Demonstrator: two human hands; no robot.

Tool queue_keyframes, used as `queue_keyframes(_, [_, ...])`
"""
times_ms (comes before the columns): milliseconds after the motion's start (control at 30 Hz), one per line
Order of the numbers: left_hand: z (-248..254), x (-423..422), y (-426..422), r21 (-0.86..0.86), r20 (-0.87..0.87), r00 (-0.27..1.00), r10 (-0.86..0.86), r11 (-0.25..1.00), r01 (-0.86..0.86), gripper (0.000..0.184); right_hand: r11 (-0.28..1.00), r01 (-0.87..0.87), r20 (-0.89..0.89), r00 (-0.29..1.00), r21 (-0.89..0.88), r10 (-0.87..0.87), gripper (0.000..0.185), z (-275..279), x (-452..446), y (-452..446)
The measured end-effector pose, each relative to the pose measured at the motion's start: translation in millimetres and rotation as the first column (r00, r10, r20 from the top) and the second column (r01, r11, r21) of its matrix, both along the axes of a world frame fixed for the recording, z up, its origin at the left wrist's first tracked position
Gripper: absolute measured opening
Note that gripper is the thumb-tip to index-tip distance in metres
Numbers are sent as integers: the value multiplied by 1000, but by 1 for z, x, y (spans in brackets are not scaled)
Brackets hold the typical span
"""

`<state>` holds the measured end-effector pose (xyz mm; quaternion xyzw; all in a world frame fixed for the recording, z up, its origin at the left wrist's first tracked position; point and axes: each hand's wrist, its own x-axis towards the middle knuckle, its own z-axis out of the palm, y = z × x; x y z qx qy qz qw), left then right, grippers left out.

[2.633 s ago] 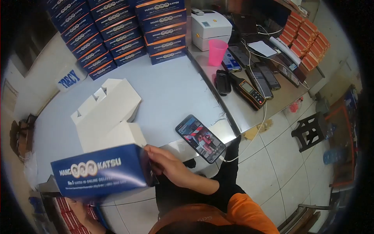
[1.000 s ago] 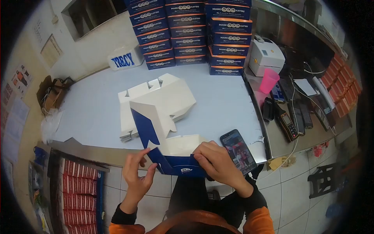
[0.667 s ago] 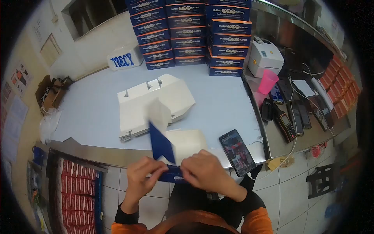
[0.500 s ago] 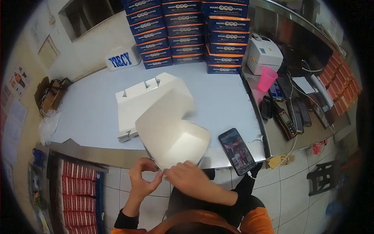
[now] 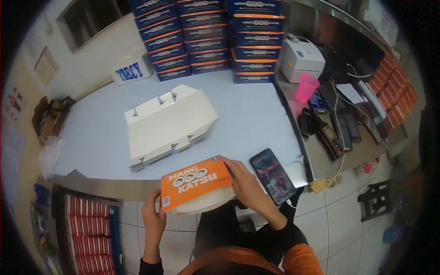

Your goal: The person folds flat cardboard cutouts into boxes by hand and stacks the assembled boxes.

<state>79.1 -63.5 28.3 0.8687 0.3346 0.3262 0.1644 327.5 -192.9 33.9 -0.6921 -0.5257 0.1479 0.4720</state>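
Note:
An orange-topped box (image 5: 197,181) with white lettering is held at the table's front edge, its lid partly over the white inner part below. My left hand (image 5: 153,215) grips the box's left end, with fingers partly hidden behind it. My right hand (image 5: 247,185) is closed round the right end. Beyond the box lies a stack of flat white cardboard blanks (image 5: 172,123) with notched edges. A phone (image 5: 273,176) with a lit screen lies just right of my right hand.
Tall stacks of blue and orange boxes (image 5: 203,32) stand at the back. On the right are a white printer (image 5: 302,58), a pink cup (image 5: 306,88), a handheld meter (image 5: 330,140) and several phones. Red packs (image 5: 91,229) fill a shelf below left.
The open white and blue box has been folded over, and its orange lid now faces up. My hands have moved apart to its two ends. The view has shifted slightly.

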Motion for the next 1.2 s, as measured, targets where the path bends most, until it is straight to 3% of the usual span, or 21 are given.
queue_keyframes(33, [3, 5, -10, -179, 62, 998, 31, 984, -20, 21, 1000, -25, -100, 995, -5, 25, 61, -4, -6, 2])
queue_keyframes(67, [2, 9, -17, -357, 111, 991, 69, 934, -25, 19, 1000, 11, -91, 996, 2, -11, 64, -7, -10, 3])
queue_keyframes(100, [-7, 11, -21, -372, 111, 993, 41, 928, 4, 19, 999, 42, -90, 995, -14, -43, 64, -7, -14, 3])
queue_keyframes(167, [-26, 10, -26, -389, 270, 960, 67, 920, 46, 23, 995, 93, -15, 996, 28, -93, 65, -10, -21, 6])
queue_keyframes(200, [-26, 7, -25, -398, 270, 962, 49, 915, 65, 23, 994, 101, 37, 994, 37, -102, 66, -14, -22, 10])
queue_keyframes(267, [-23, 0, -22, -294, 11, 993, 119, 949, -111, 31, 990, 142, 46, 989, -20, -141, 67, -6, -23, 13])
queue_keyframes(400, [-17, 16, -17, -326, 138, 976, 170, 938, -117, 35, 981, 181, 77, 981, -64, -176, 72, 1, -27, 17])
queue_keyframes(500, [2, 21, -21, -393, 196, 968, 155, 917, -67, 47, 991, 122, 13, 992, -61, -122, 74, 1, -29, 11])
queue_keyframes(567, [8, 16, -21, -521, 273, 962, -14, 838, 160, 64, 996, 83, -34, 996, -13, -83, 77, -2, -29, 2])
queue_keyframes(600, [3, 8, -18, -525, 268, 963, -13, 836, 158, 64, 1000, 10, -70, 997, -8, -10, 77, -4, -28, -5])
queue_keyframes(633, [-6, -5, -11, -447, 136, 977, -164, 870, 208, 67, 998, -65, -105, 992, 0, 64, 77, -5, -26, -11])
queue_keyframes(700, [-10, -14, -7, -377, -16, 957, -289, 889, 262, 72, 991, -135, -109, 985, -16, 133, 77, -4, -21, -18])
queue_keyframes(767, [-9, -16, -6, -429, 19, 957, -289, 862, 269, 67, 977, -210, -117, 972, -24, 206, 77, -2, -17, -22])
queue_keyframes(833, [-7, -15, -5, -475, 59, 958, -281, 836, 275, 65, 959, -269, -236, 941, -88, 242, 76, 2, -13, -22])
queue_keyframes(967, [-12, -20, -1, -476, 85, 958, -275, 833, 281, 64, 962, -244, -197, 956, -121, 218, 73, 0, -15, -20])
queue_keyframes(1000, [-22, -24, 2, -407, 39, 968, -248, 881, 242, 63, 977, -200, -74, 978, -70, 194, 68, -5, -16, -18])
queue_keyframes(1133, [-24, -22, 10, -303, -29, 973, -229, 930, 210, 62, 995, -85, 26, 996, -46, 86, 58, -15, -16, -16])
queue_keyframes(1200, [-24, -24, 15, -327, 9, 970, -243, 916, 232, 59, 993, -121, -15, 993, -3, 121, 51, -25, -14, -17])
